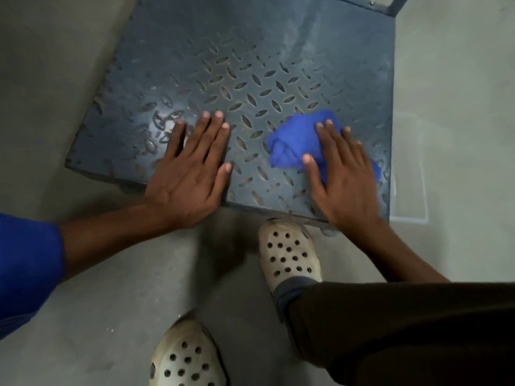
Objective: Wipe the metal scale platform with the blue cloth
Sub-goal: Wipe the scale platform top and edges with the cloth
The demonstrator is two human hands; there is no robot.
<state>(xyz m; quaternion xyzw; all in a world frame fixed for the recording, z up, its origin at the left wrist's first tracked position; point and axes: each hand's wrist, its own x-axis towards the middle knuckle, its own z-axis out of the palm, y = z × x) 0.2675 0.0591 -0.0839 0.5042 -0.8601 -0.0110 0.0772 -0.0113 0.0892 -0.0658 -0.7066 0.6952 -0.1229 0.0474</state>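
Observation:
The metal scale platform (pixel 250 65) is a dark grey checker plate lying low on the floor, dusty toward the back. A crumpled blue cloth (pixel 292 143) lies on its near right part. My right hand (pixel 342 174) presses flat on the cloth with fingers spread, covering its right half. My left hand (pixel 192 168) rests flat and empty on the platform's near left edge, palm down, fingers apart.
Grey concrete floor (pixel 111 288) surrounds the platform. My two cream perforated clogs (pixel 287 254) (pixel 186 355) stand just in front of the near edge. A metal post (pixel 395 6) rises at the platform's far right corner. A faint pale rectangle (pixel 409 168) marks the floor to the right.

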